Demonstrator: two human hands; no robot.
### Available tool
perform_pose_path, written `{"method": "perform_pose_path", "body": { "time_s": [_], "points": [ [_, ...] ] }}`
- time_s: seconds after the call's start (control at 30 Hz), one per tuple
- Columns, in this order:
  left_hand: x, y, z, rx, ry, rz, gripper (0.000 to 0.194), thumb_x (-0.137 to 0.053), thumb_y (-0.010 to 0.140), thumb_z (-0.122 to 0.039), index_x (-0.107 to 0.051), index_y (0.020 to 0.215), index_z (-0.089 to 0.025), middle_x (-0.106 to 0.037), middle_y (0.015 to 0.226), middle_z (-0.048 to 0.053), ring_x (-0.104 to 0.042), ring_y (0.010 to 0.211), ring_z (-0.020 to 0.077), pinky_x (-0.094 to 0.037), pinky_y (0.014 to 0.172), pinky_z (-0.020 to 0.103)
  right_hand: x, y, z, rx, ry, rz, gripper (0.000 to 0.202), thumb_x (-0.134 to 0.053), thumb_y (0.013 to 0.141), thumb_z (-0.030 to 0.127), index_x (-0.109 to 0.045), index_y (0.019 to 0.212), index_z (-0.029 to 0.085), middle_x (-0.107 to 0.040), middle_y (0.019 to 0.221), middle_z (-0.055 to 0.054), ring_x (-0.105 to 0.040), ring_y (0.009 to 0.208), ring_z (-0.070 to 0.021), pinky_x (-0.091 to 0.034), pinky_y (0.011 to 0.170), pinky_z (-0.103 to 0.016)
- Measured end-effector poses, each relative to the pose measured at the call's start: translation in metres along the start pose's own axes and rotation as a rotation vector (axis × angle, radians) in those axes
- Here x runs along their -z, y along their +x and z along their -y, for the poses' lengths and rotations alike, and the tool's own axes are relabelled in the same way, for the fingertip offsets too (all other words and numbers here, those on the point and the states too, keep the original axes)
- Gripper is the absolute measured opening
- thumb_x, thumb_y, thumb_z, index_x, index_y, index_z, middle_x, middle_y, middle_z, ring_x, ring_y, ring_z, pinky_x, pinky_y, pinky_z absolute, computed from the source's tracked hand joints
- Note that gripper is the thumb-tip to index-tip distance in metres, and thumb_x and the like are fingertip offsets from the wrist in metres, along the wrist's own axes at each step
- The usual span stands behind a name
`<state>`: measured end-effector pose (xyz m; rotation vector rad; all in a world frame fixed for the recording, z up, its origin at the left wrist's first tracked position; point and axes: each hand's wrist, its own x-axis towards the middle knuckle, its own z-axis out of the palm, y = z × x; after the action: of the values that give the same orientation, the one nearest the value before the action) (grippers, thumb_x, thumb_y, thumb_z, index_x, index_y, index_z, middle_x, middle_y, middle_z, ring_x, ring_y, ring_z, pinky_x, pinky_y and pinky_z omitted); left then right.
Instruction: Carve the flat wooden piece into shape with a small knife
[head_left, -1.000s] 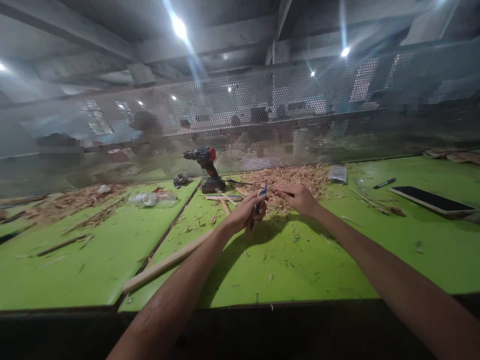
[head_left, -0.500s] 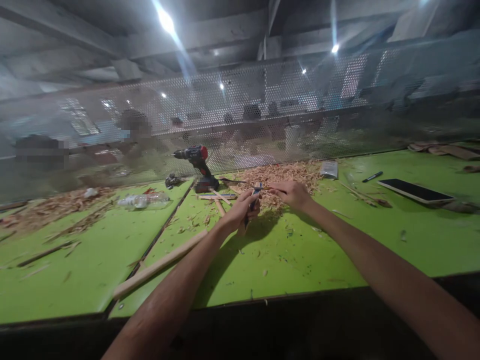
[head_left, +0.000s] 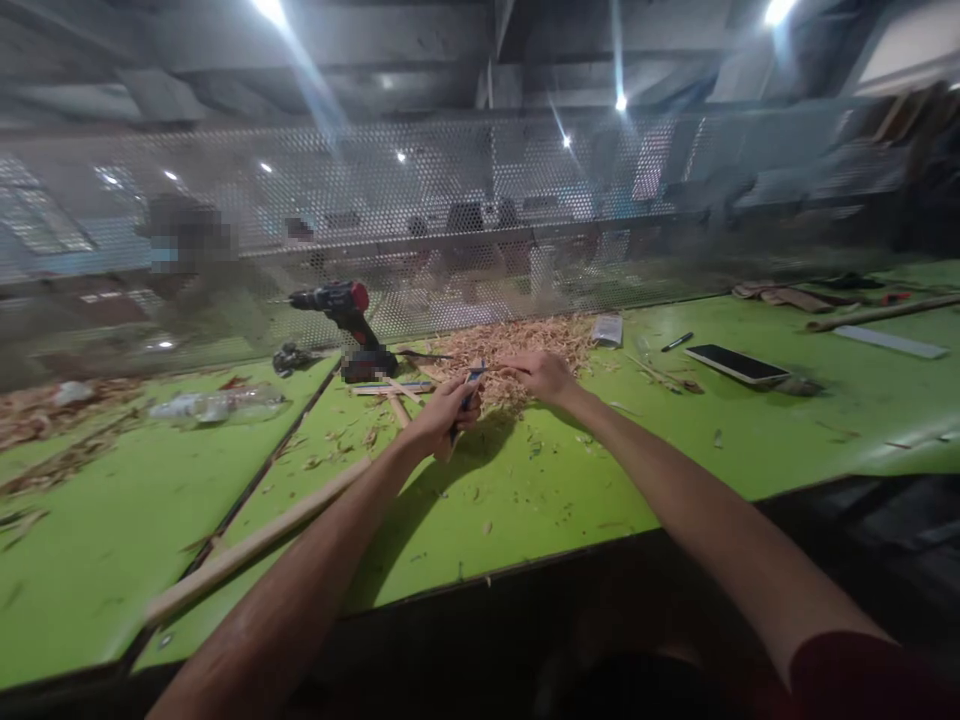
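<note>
My left hand [head_left: 444, 412] is closed around a slim blue and dark tool [head_left: 475, 374], whose exact kind I cannot make out. The tool slants upward out of my fist. To its right, my right hand [head_left: 549, 376] pinches a thin wooden stick [head_left: 496, 367], and the stick's left end meets the top of the blue tool. Both hands are above the green table [head_left: 570, 500], in front of a heap of wood shavings [head_left: 525, 340]. Most of the stick is hidden by my right fingers.
A cordless drill [head_left: 346, 325] stands upright left of the heap. A long wooden rod [head_left: 255, 545] lies under my left forearm. Further left is a clear plastic bottle [head_left: 217, 404]. On the right lie a phone [head_left: 735, 364] and a pen [head_left: 677, 342]. A perforated metal screen [head_left: 450, 220] rises behind.
My view has swung to the right, so the drill, rod and phone sit further left in the picture. Both hands keep their holds, with the stick still at the blue tool.
</note>
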<state>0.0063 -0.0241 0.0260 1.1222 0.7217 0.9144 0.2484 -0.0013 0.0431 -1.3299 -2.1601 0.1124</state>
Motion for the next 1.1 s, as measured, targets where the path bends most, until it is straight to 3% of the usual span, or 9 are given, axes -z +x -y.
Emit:
{"method": "perform_pose_path", "body": {
  "time_s": [0.27,0.47,0.6,0.77,0.87,0.97,1.03,1.1],
  "points": [
    [0.003,0.003,-0.002,0.01,0.021,0.048,0.033,-0.078,0.107,-0.025,-0.052,0.086,-0.021,-0.049,0.067,-0.007,-0.034,0.046,0.0041,-0.025,0.044,0.013,0.004,0.001,-0.008,0.003,-0.047,-0.009,0.042,-0.068,0.122,0.056,-0.096,0.102,0.031,-0.094,0.121,-0.002,-0.077,0.104,-0.0245,-0.048,0.08,-0.03],
    [0.001,0.009,0.001,0.042,0.011,0.026,0.037,-0.083,0.105,-0.028,-0.052,0.086,-0.022,-0.046,0.066,-0.009,-0.034,0.045,0.0035,-0.02,0.043,0.013,0.005,0.003,-0.014,-0.001,-0.032,-0.02,0.039,-0.076,0.114,0.062,-0.096,0.098,0.032,-0.094,0.12,-0.007,-0.08,0.105,-0.03,-0.052,0.081,-0.035],
    [-0.002,0.012,0.0,0.075,-0.013,0.064,0.045,-0.09,0.101,-0.031,-0.048,0.087,-0.023,-0.045,0.068,-0.01,-0.035,0.047,0.0036,-0.021,0.045,0.013,0.009,0.003,-0.018,0.007,-0.008,-0.036,0.035,-0.077,0.111,0.061,-0.097,0.1,0.035,-0.093,0.108,-0.01,-0.08,0.1,-0.0337,-0.051,0.08,-0.04],
    [0.001,0.009,-0.003,0.077,-0.021,0.101,0.042,-0.086,0.104,-0.028,-0.049,0.086,-0.022,-0.047,0.069,-0.008,-0.034,0.047,0.0032,-0.023,0.044,0.012,0.011,0.001,-0.019,0.005,-0.006,-0.047,0.038,-0.079,0.109,0.066,-0.098,0.103,0.034,-0.089,0.09,-0.011,-0.077,0.093,-0.0335,-0.048,0.077,-0.04],
    [0.002,0.008,-0.005,0.085,0.001,0.112,0.039,-0.081,0.109,-0.026,-0.051,0.085,-0.021,-0.049,0.07,-0.007,-0.035,0.048,0.0031,-0.027,0.045,0.013,0.005,0.003,-0.022,-0.001,0.002,-0.037,0.044,-0.074,0.112,0.066,-0.097,0.098,0.031,-0.092,0.099,-0.012,-0.076,0.09,-0.0313,-0.047,0.076,-0.04],
    [0.001,0.008,-0.008,0.094,0.039,0.104,0.04,-0.078,0.111,-0.027,-0.051,0.083,-0.021,-0.048,0.07,-0.007,-0.036,0.049,0.0036,-0.027,0.046,0.013,0.004,0.004,-0.031,-0.015,0.011,-0.06,0.037,-0.08,0.109,0.062,-0.096,0.092,0.033,-0.094,0.113,-0.011,-0.079,0.097,-0.0325,-0.051,0.079,-0.04],
    [0.002,0.005,-0.01,0.101,0.085,0.121,0.042,-0.077,0.112,-0.028,-0.05,0.081,-0.021,-0.046,0.069,-0.007,-0.035,0.049,0.0035,-0.027,0.045,0.013,0.009,0.003,-0.044,-0.061,-0.015,-0.105,0.028,-0.083,0.107,0.053,-0.096,0.095,0.032,-0.094,0.121,-0.012,-0.081,0.104,-0.033,-0.053,0.083,-0.039],
    [0.004,0.0,-0.012,0.113,0.149,0.212,0.043,-0.081,0.111,-0.034,-0.052,0.082,-0.021,-0.047,0.069,-0.007,-0.036,0.049,0.0041,-0.029,0.044,0.014,0.02,0.002,-0.061,-0.178,-0.06,-0.205,0.03,-0.075,0.111,0.045,-0.097,0.102,0.026,-0.093,0.121,-0.017,-0.081,0.102,-0.0332,-0.052,0.083,-0.04]
  ]
}}
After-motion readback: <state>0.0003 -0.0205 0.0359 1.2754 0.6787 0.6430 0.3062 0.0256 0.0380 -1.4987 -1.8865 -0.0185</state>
